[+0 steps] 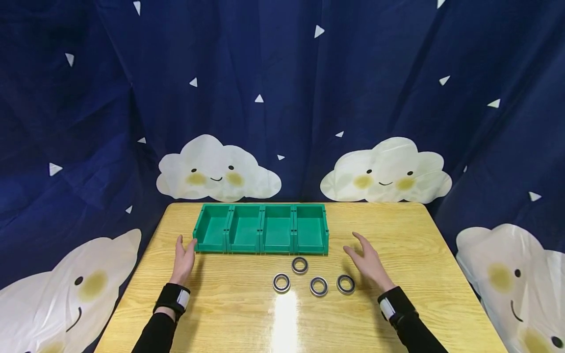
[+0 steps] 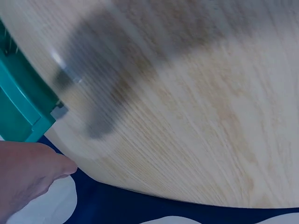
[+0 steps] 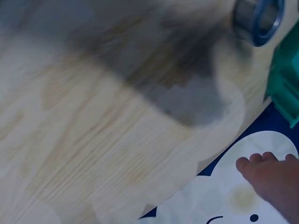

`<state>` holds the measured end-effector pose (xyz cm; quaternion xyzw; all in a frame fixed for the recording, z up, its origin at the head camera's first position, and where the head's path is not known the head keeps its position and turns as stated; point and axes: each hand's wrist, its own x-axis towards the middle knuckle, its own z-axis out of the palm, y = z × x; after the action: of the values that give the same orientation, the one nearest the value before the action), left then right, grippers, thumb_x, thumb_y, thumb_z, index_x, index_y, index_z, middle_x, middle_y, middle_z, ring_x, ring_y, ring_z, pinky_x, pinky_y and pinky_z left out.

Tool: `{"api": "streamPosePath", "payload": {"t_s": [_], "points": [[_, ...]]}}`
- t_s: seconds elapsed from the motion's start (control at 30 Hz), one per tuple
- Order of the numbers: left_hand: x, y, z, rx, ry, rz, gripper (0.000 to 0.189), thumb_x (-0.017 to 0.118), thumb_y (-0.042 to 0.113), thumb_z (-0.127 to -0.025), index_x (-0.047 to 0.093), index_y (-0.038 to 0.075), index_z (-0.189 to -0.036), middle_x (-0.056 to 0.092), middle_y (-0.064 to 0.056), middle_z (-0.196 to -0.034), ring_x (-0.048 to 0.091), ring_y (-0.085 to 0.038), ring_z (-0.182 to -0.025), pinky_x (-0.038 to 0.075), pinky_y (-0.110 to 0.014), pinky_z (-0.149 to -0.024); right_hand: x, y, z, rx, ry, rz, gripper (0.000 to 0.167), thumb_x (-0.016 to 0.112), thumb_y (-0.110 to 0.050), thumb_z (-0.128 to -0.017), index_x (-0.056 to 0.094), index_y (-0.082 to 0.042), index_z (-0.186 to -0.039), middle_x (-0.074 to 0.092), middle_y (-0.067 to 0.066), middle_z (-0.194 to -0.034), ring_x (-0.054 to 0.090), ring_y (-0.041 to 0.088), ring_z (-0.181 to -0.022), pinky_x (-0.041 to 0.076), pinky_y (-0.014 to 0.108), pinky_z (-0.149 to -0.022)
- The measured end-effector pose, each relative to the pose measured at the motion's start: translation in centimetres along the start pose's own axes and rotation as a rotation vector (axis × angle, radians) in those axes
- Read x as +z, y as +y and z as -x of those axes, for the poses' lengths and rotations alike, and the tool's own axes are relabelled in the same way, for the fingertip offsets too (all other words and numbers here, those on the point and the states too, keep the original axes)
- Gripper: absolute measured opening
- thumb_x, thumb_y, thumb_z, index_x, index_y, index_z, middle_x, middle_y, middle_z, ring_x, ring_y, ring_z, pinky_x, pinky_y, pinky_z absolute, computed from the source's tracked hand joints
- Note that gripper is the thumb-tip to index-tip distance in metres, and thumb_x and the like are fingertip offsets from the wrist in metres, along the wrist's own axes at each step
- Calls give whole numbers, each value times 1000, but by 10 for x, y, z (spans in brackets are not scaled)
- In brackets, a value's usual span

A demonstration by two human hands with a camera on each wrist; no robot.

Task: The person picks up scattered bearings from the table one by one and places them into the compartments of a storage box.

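Note:
A row of green storage bins (image 1: 277, 249) stands at the back of the wooden table, left of centre. My left hand (image 1: 183, 262) hovers by the bins' front left corner, fingers relaxed and holding nothing; whether a fingertip touches the bin I cannot tell. In the left wrist view the left hand (image 2: 28, 175) shows just below a bin corner (image 2: 23, 102). To the right of the bins my right hand (image 1: 370, 264) is held above the table, thumb and fingers apart, with nothing in it. Nearest to it lies a ball bearing (image 1: 346, 291), one of several metal rings.
The other bearings lie flat in front of the bins: one close to their front edge (image 1: 299, 271), one at the left (image 1: 281, 290), one between (image 1: 319, 294). A dark blue curtain (image 1: 291, 113) with white clouds hangs round the table (image 1: 238, 314).

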<state>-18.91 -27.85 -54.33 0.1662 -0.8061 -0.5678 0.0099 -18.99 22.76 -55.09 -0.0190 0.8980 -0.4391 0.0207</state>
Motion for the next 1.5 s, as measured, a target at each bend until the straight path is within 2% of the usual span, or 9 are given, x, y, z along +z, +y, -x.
{"api": "streamPosePath", "payload": {"t_s": [0.1,0.3,0.43,0.63,0.73,0.97,1.13,1.3,1.5], "points": [[2,1,-5,3,46,35,73,33,39,-98,-10,5,-146,-8,-20,-152,-4,-33,-138,3,-47,-111,3,-9,-8,49,-38,-83,77,46,-55,-90,23,-7,-146,24,23,-146,22,39,-133,23,57,-104],[4,9,-15,6,120,130,70,33,36,-98,-4,0,-146,-3,-22,-151,-2,-31,-138,4,-43,-112,8,-22,-25,57,-82,-242,76,46,-50,-92,21,-2,-145,23,21,-148,20,35,-135,22,47,-108],[4,13,-19,-30,96,159,69,30,36,-99,-4,-2,-146,-4,-22,-151,-2,-31,-138,4,-41,-112,11,-26,-35,106,-131,-318,77,47,-50,-92,20,-1,-145,22,21,-148,20,33,-136,21,45,-109],[3,14,-27,-80,42,86,70,24,41,-98,-4,-3,-145,-4,-22,-151,-4,-32,-138,1,-42,-112,16,-32,-46,164,-186,-384,80,44,-51,-93,17,1,-146,19,23,-149,16,34,-136,14,46,-110],[3,15,-29,-86,31,56,70,23,41,-98,-3,-4,-145,-3,-24,-151,-3,-33,-138,2,-42,-112,19,-34,-49,181,-203,-434,77,42,-49,-94,16,3,-145,18,24,-149,17,34,-136,17,47,-109],[7,19,-33,-77,-21,38,66,24,34,-99,2,-10,-143,2,-28,-149,0,-36,-137,2,-42,-112,29,-32,-57,121,-282,-566,56,32,-34,-101,30,6,-140,25,22,-147,22,31,-136,19,46,-109],[8,18,-30,-105,-64,34,67,21,36,-100,-1,-10,-143,0,-27,-149,-2,-36,-137,1,-44,-111,35,-34,-57,150,-283,-578,62,35,-37,-100,24,6,-142,19,22,-149,17,31,-136,18,44,-109],[9,16,-29,-110,-53,28,66,23,36,-100,8,-11,-143,9,-29,-148,5,-38,-137,6,-44,-111,37,-36,-56,172,-275,-580,67,38,-41,-98,22,6,-143,17,21,-149,14,31,-137,15,44,-110],[10,19,-27,-109,-82,60,63,25,36,-100,13,-8,-144,11,-25,-149,6,-36,-137,7,-44,-111,35,-32,-55,156,-251,-518,72,35,-45,-96,20,7,-143,15,24,-149,13,35,-136,15,50,-108]]}}
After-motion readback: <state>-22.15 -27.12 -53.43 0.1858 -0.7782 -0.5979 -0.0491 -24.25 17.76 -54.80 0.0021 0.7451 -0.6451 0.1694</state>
